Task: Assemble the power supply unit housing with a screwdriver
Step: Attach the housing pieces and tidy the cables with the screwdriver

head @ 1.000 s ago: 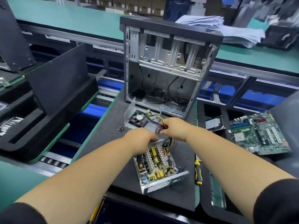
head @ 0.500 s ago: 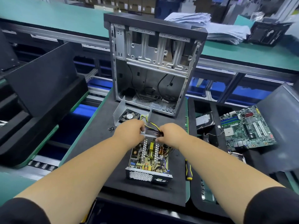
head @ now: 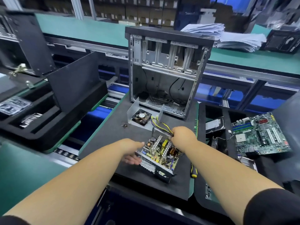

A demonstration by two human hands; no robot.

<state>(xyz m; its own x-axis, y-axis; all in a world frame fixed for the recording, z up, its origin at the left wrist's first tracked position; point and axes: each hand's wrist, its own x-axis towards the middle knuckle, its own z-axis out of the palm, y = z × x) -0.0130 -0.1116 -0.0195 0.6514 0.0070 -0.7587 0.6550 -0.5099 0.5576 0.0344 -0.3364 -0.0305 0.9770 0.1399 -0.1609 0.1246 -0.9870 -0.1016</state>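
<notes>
My right hand (head: pixel 182 137) is curled round the wire bundle (head: pixel 159 123), pinching it right at the far end of the open PSU base (head: pixel 159 154). My left hand (head: pixel 131 151) sits against the PSU's left side: thumb lies along the top edge, fingers straight underneath at the near-left corner, so open and bracing, not gripping. PSU base lies between both hands, skewed, mesh end toward me, board exposed, on the black foam mat (head: pixel 103 140) near its front edge. The wires loop from my right hand back toward the PSU cover (head: pixel 139 116), which lies open side up with its fan (head: pixel 141 115), just beyond the base near the mat's middle. Small cluster of screws (head: pixel 124 125) just left of the cover. Screwdriver (head: pixel 193 171) with yellow-black handle lies at the mat's right edge, beside my right forearm, untouched. Empty PC case (head: pixel 165 69) stands upright at the mat's far edge. Motherboard (head: pixel 261 134) in the tray to the right, well apart.
</notes>
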